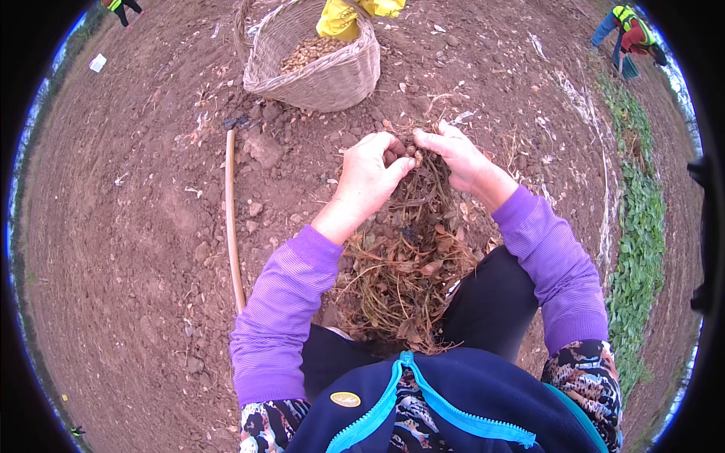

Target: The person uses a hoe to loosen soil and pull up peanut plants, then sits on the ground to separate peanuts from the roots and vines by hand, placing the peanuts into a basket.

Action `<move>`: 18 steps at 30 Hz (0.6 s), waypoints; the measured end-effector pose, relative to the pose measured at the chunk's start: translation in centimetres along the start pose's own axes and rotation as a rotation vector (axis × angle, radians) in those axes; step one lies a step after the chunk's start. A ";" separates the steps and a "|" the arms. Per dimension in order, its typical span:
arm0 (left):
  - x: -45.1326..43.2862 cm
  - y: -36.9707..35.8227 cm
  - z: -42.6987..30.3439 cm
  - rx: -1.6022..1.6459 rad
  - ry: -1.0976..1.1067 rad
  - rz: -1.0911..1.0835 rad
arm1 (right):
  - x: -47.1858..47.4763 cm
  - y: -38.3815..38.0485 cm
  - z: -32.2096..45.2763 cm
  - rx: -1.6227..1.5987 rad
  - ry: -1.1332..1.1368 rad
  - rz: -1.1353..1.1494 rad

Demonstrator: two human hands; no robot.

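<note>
My left hand (374, 167) pinches a peanut pod (418, 157) between thumb and fingers, at the top end of a dried peanut plant (427, 192). Close beside it, my right hand (456, 153) grips the same plant at its roots. The brown stems hang from my hands toward a heap of dry peanut vines (402, 277) between my legs. Beyond my hands stands a wicker basket (328, 85) with peanuts (314, 52) inside and a yellow plastic bag (340, 21) over its far rim.
A wooden tool handle (231, 215) lies on the soil left of my arms. A large clod (263, 150) sits near it. Green plants (637, 226) grow in a row at the right. A person (631, 28) bends over a green crate (628, 68) at the far right; another person (118, 7) is far left.
</note>
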State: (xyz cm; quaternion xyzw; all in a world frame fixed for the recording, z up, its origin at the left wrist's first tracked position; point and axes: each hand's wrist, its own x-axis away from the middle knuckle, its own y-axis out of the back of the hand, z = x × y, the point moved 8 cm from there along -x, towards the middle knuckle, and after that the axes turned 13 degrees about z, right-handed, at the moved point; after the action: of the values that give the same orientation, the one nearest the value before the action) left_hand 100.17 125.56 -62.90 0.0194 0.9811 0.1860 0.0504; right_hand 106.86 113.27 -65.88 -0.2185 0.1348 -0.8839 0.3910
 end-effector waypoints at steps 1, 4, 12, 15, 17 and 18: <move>0.1 0.0 -0.3 -0.088 -0.036 -0.029 | 0.2 -0.4 0.1 -0.007 0.014 0.026; 0.1 -0.2 -0.4 -0.175 -0.064 -0.003 | 0.6 -0.6 0.1 0.000 -0.001 0.014; -0.1 -0.6 -0.2 -0.131 -0.023 0.158 | 0.6 -0.5 0.0 0.103 0.002 0.018; 0.2 -1.1 0.6 0.114 0.131 0.330 | 0.4 -0.5 0.2 0.232 0.037 0.023; 0.9 -2.0 0.4 0.397 0.164 0.457 | 0.0 -0.6 0.3 0.228 0.054 0.053; 1.6 -3.2 -0.6 0.650 0.106 0.596 | 0.0 0.4 0.3 0.172 0.014 -0.015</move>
State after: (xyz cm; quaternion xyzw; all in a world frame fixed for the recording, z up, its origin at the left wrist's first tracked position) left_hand 98.44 122.49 -63.71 0.3068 0.9413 -0.1250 -0.0647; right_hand 107.26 113.02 -65.73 -0.1788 0.0595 -0.8965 0.4009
